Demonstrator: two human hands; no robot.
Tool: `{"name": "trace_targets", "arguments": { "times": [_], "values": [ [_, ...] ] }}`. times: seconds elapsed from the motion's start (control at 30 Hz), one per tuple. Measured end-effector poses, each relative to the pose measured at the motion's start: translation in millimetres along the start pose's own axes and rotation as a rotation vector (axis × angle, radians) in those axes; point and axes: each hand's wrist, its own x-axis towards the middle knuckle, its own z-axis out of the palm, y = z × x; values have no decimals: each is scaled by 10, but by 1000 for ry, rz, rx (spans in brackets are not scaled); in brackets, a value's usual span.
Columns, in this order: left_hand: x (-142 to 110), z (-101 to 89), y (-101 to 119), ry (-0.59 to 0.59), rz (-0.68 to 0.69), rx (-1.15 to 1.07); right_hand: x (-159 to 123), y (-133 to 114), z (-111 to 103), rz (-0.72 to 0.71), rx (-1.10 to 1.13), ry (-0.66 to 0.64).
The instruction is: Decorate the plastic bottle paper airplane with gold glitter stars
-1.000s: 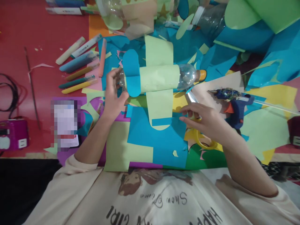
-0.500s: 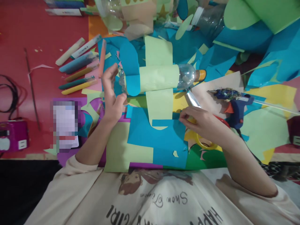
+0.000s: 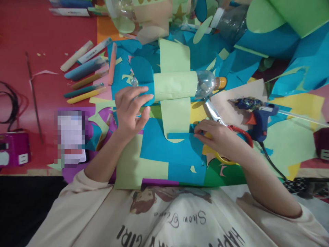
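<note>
A clear plastic bottle point(image 3: 204, 83) with an orange cap point(image 3: 221, 83) lies on its side, wrapped in pale green paper point(image 3: 176, 85). Green paper wings point(image 3: 176, 115) stick out above and below the wrap. A rounded blue paper piece point(image 3: 144, 70) stands at the bottle's base end. My left hand point(image 3: 131, 108) is at that end, fingers apart, overlapping the lower part of the blue piece; contact is unclear. My right hand point(image 3: 218, 139) pinches the end of a narrow blue paper strip point(image 3: 180, 136) over the lower wing's tip. Scissors point(image 3: 214, 111) lie partly under this hand.
A glue gun point(image 3: 259, 113) with a cord lies at the right. Several markers point(image 3: 87, 77) and a blurred phone point(image 3: 72, 133) are at the left. Paper sheets point(image 3: 154, 168) and scraps cover the table. More bottles point(image 3: 231, 25) stand or lie along the back.
My left hand has left the bottle's base and moved right, over the blue piece, which leans differently. My right hand has closed on the strip and shifted slightly down, uncovering more of the scissors.
</note>
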Motion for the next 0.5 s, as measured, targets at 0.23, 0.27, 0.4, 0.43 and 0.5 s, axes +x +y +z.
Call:
{"name": "trace_targets", "arguments": {
  "times": [0.23,0.27,0.4,0.43,0.5],
  "values": [
    [-41,22,-18,-123,-106,-157,114,-48,-347,42,289,118],
    [-40,22,-15,-123,-107,-152,152,-71,-391,28,309,173],
    [-15,21,1,-87,-84,-118,347,-162,-482,-28,356,394],
    [-9,22,4,-80,-77,-111,401,-177,-483,-40,361,431],
    [-3,28,8,-63,-57,-95,502,-198,-471,-52,392,478]
  ]
}}
